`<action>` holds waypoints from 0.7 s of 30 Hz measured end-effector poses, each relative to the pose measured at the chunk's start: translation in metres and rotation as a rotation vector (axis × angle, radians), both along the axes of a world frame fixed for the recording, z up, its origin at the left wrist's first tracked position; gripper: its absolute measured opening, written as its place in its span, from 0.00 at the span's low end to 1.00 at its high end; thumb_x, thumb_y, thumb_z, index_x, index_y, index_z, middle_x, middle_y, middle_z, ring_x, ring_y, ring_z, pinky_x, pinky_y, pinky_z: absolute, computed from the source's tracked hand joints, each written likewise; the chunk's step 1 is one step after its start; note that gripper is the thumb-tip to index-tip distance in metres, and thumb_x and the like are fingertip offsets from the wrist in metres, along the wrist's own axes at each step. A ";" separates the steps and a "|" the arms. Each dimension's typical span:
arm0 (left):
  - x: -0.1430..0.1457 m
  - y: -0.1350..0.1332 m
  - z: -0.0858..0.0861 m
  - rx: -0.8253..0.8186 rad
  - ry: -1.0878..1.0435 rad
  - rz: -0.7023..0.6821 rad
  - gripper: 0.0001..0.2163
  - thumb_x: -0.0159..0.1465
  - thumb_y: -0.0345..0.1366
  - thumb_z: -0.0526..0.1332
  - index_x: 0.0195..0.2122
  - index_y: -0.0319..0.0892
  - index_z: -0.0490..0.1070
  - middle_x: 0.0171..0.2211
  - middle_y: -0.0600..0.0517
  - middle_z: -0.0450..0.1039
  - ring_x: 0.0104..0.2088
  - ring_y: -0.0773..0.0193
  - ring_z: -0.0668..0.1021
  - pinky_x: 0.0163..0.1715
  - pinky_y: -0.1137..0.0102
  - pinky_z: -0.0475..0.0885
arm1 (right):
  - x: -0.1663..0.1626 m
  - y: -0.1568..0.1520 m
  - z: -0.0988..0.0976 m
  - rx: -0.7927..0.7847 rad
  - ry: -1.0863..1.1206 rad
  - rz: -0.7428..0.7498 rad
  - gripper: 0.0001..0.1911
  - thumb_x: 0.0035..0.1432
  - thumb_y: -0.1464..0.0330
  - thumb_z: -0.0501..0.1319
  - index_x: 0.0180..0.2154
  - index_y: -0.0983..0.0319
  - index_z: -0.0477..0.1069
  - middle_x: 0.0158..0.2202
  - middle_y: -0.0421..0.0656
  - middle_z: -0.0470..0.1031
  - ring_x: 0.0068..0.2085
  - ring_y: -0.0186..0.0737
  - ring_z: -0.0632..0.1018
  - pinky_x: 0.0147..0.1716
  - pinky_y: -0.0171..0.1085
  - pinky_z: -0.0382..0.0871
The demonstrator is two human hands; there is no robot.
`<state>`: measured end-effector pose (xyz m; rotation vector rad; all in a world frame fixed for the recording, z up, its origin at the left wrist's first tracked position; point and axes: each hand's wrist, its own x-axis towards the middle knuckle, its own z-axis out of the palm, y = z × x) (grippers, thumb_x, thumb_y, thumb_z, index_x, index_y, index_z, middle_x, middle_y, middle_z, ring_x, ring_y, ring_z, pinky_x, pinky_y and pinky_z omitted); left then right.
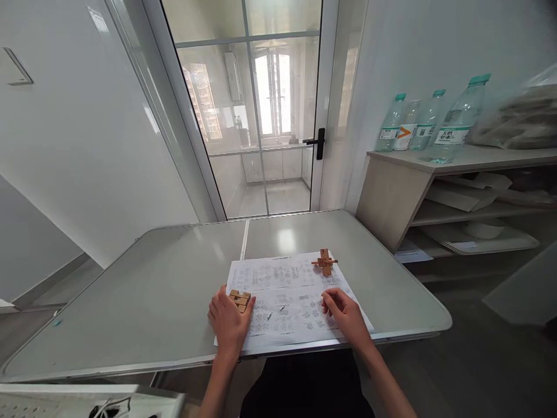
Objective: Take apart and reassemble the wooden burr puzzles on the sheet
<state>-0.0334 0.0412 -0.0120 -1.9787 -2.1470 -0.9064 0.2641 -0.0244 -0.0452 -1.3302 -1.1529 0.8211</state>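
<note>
Head view, low centre of the frame: your left hand lies on the tabletop, its grip apart, fingertips touching a small wooden puzzle that sits on the left edge of a printed sheet. Your right hand rests on the sheet's right half, fingers loosely curled and clamped on nothing. A second puzzle, cross-shaped, stands at the sheet's far right corner, well apart from both hands.

The puzzle by your left hand looks light and stiff, made of interlocked wooden bars that would likely slide loose if pinched on one bar alone. Its two outer faces look like the surest hold.

Upper right, bottles stand on a shelf. A glass door fills the top centre.
</note>
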 end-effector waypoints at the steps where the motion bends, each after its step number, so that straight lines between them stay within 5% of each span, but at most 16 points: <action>1: -0.002 0.000 -0.001 -0.007 -0.009 -0.008 0.35 0.65 0.54 0.63 0.65 0.36 0.55 0.58 0.35 0.66 0.58 0.38 0.69 0.57 0.47 0.66 | 0.000 0.000 0.000 -0.002 0.003 0.002 0.26 0.63 0.42 0.59 0.37 0.59 0.74 0.29 0.44 0.78 0.31 0.44 0.77 0.33 0.40 0.72; 14: -0.015 0.004 -0.009 -0.032 -0.181 -0.201 0.35 0.64 0.56 0.61 0.65 0.37 0.62 0.55 0.39 0.75 0.53 0.41 0.74 0.53 0.50 0.71 | 0.001 0.000 -0.002 0.000 0.021 0.011 0.25 0.64 0.44 0.60 0.38 0.60 0.74 0.30 0.44 0.78 0.30 0.43 0.77 0.33 0.38 0.72; 21: 0.019 -0.011 0.001 -0.090 -0.433 -0.466 0.34 0.59 0.50 0.71 0.64 0.47 0.65 0.53 0.46 0.76 0.54 0.49 0.78 0.58 0.53 0.72 | 0.002 0.002 -0.004 0.009 0.019 0.014 0.25 0.64 0.44 0.60 0.38 0.59 0.73 0.29 0.43 0.77 0.30 0.43 0.77 0.33 0.39 0.72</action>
